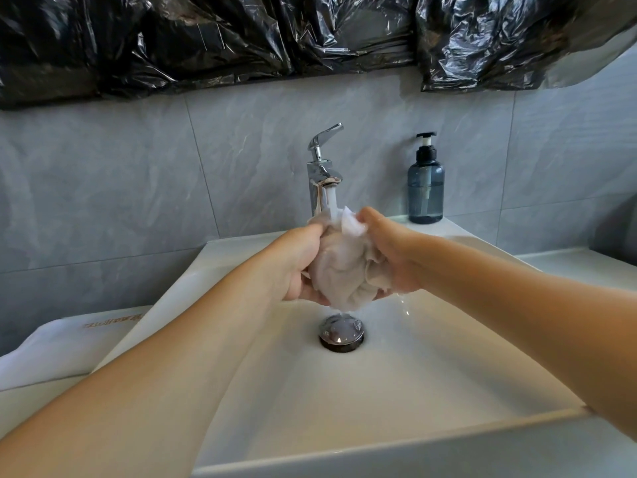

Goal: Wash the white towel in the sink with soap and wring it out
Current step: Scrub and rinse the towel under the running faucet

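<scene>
We see the white towel (344, 267) bunched into a wet wad and held up over the middle of the white sink (431, 357), right under the chrome faucet (322, 174), whose stream of water (332, 201) falls onto the top of the wad. The left hand (296, 267) grips the wad from the left side, with its fingers curled round the cloth and its thumb laid along the top edge. The right hand (389, 250) grips it from the right, with fingers wrapped under the cloth and the thumb pressed against a brighter white corner that sticks up near the stream. Water drips from the bottom of the wad toward the chrome drain stopper (341, 334) straight below it. Behind the basin, on its back ledge to the right of the faucet, stands a blue pump soap bottle (426, 188), upright and well apart from the hands. On the counter to the left of the sink lies a folded white cloth (58, 346) with some small lettering we cannot read. Grey tiles (138, 174) cover the wall, and crumpled black plastic sheeting (241, 39) hangs across the top.
</scene>
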`<state>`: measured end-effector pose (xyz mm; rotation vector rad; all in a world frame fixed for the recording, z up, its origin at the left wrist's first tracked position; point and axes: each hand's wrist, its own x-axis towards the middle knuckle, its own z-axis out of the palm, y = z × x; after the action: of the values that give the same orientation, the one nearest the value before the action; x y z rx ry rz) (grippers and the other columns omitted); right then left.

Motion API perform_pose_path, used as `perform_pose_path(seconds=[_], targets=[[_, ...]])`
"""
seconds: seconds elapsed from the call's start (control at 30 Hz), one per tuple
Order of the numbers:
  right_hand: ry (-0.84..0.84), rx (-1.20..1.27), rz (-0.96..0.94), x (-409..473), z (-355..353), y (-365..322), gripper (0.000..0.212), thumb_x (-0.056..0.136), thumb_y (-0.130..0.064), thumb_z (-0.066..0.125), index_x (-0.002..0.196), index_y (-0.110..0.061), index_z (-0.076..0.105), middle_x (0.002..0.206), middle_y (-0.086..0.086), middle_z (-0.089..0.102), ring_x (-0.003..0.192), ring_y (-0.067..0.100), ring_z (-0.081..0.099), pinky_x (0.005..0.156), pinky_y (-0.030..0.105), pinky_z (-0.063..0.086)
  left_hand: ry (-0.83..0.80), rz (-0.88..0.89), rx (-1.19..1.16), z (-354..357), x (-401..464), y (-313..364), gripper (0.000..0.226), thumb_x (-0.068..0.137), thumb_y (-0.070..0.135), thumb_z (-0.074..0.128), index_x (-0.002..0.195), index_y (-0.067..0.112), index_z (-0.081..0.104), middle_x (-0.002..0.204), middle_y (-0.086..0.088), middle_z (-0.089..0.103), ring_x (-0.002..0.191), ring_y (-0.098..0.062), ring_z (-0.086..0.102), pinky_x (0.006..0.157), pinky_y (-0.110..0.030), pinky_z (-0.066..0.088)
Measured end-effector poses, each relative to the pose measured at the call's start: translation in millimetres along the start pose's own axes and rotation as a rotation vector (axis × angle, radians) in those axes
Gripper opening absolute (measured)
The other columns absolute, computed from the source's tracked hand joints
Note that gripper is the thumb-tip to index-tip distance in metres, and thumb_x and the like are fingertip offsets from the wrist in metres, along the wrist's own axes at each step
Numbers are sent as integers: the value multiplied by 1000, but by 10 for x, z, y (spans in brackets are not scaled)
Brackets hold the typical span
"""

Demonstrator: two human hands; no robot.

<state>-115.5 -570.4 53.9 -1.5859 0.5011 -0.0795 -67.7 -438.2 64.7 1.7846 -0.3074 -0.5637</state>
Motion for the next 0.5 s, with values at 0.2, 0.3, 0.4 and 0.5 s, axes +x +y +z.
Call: perform_pose_path(seconds=[0.2, 0.3, 0.4, 0.5], targets=[[32, -91, 59, -66, -76, -21, 56, 84, -67, 44, 65, -14, 45, 34, 0, 42, 37, 18, 45, 59, 25, 40, -18, 45, 31, 43, -48, -23, 45, 95, 55, 55, 108, 15, 72, 84, -8, 78, 76, -27, 75, 67, -53, 62], [-62, -68, 36, -68, -87, -62, 73, 70, -86, 51, 80, -14, 61, 49, 3, 61, 39, 17, 58, 65, 27, 52, 12, 29, -5, 37, -66, 10, 55, 94, 65, 50, 105, 17, 72, 70, -5, 76, 62, -24, 73, 59, -47, 61], [-87, -79, 14, -74, -78, -41, 92, 47, -84, 67, 111, -18, 69, 100, 8, 75, 91, 30, 72, 94, 51, 50, 61, 43, 22, 37, -90, 21, 49, 92, 62, 56, 102, 17, 73, 70, -5, 76, 73, -27, 73, 69, -53, 62], [-37, -81, -32, -116, -49, -55, 51, 77, -64, 64, 91, -15, 69, 73, 3, 74, 70, 22, 71, 75, 37, 56, 59, 55, 32, 37, -121, 24, 44, 92, 60, 58, 96, 20, 74, 69, -2, 75, 68, -24, 73, 67, -49, 62]])
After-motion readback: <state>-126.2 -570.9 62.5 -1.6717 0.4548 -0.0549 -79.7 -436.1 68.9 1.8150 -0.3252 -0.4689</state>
